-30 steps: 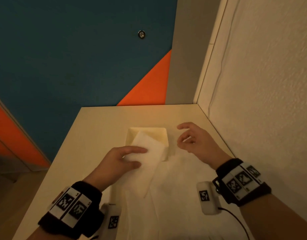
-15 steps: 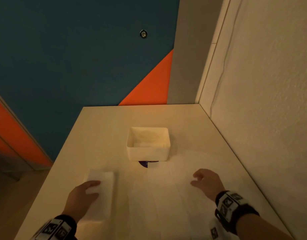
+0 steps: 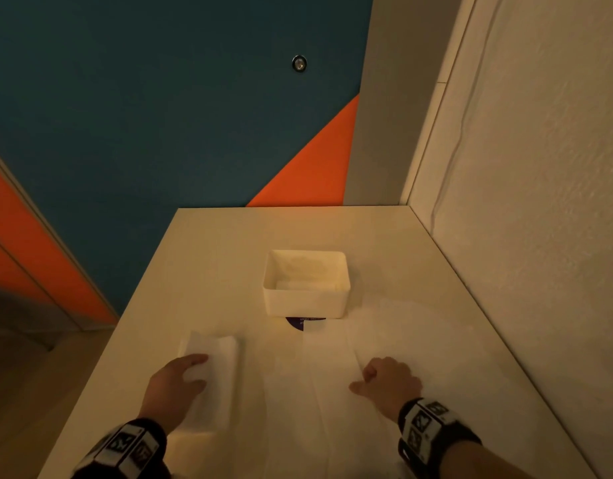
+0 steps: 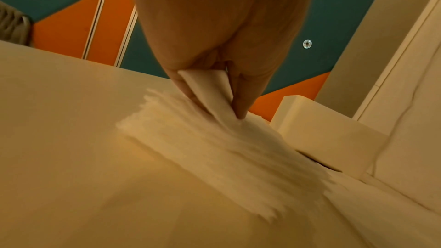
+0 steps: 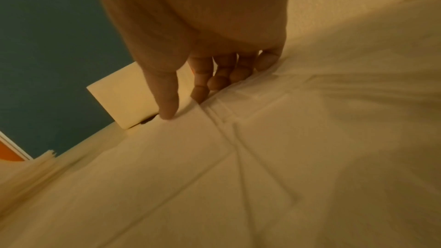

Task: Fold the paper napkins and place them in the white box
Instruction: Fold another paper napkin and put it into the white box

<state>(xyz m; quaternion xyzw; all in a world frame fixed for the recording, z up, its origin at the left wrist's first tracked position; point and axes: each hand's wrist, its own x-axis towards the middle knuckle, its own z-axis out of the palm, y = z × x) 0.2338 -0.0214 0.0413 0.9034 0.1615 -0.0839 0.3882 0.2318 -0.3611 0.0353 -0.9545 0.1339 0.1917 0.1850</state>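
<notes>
The white box (image 3: 306,299) stands mid-table with a folded napkin lying inside it. A stack of white paper napkins (image 3: 217,371) lies near the table's left edge. My left hand (image 3: 201,361) rests on that stack. In the left wrist view my left hand (image 4: 214,105) pinches the lifted edge of the top napkin between thumb and fingers above the stack (image 4: 214,154). An unfolded napkin (image 3: 329,392) is spread in front of the box. My right hand (image 3: 363,378) sits on it with fingers (image 5: 217,82) curled into a wrinkled ridge of paper and the thumb pressing beside.
The pale table (image 3: 211,254) ends in a drop on the left. A textured wall (image 3: 522,236) runs along the right side. A dark purple round label (image 3: 298,322) peeks out from under the box's near side.
A second ago my left hand held a folded napkin over the box. Both hands have since drawn back: the left to the stack, the right onto the spread napkin, where its fingers have curled.
</notes>
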